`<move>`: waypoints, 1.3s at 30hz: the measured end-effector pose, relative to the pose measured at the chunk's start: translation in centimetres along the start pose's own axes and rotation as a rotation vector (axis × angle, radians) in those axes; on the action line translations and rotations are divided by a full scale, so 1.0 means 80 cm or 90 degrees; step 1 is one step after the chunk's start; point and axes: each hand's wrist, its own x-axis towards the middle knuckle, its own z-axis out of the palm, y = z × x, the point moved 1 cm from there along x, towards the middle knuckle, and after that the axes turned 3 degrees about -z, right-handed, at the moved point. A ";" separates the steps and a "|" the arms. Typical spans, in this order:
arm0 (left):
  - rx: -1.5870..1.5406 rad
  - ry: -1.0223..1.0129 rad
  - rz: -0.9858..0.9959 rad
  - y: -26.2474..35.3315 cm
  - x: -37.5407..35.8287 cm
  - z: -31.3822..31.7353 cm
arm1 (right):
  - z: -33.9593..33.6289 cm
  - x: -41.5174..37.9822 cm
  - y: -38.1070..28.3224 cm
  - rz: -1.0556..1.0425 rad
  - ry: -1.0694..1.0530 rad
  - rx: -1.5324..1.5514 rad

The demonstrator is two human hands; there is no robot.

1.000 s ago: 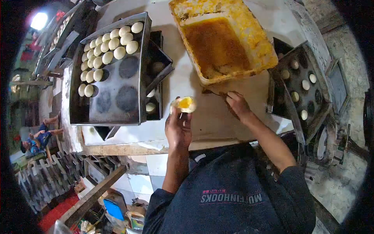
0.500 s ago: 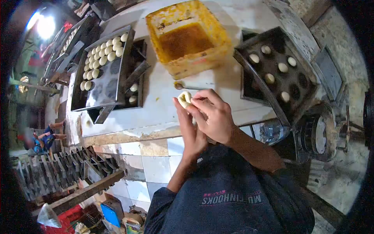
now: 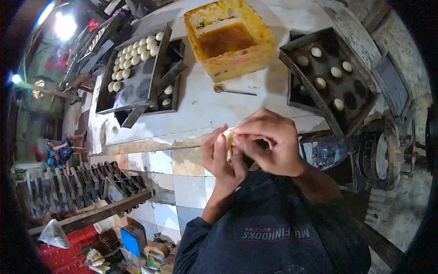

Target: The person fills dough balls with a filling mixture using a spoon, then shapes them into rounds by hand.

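Head view: dough [image 3: 228, 138], one piece, held between both hands.
Left hand [image 3: 222, 157] and right hand [image 3: 273, 144] together, fingers closed on it near the surface [image 3: 200, 121] edge; its underside is hidden, condition uncertain. Risk: tearing from too hard a pinch, dropping from a loose one.

I am in what looks like a small bakery workshop: my worn white counter [image 3: 200, 119] carries stacked metal trays, far more than a home needs. The left tray [image 3: 139, 86] bears rows of pale dough balls [image 3: 135, 54]; the right tray [image 3: 329, 86] has several spaced among dark round marks. Between them stand a large yellow-smeared tub [image 3: 242, 67] and, just beside it, a long-handled spoon [image 3: 239, 92]. I pinch a piece of dough [image 3: 229, 138] in my hands [image 3: 279, 145]. Rough, stained flooring [image 3: 406, 50] suits a working room.
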 end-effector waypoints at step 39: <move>-0.293 -0.606 -0.263 -0.094 0.061 0.401 | -0.287 0.055 0.182 -0.038 -0.049 -0.369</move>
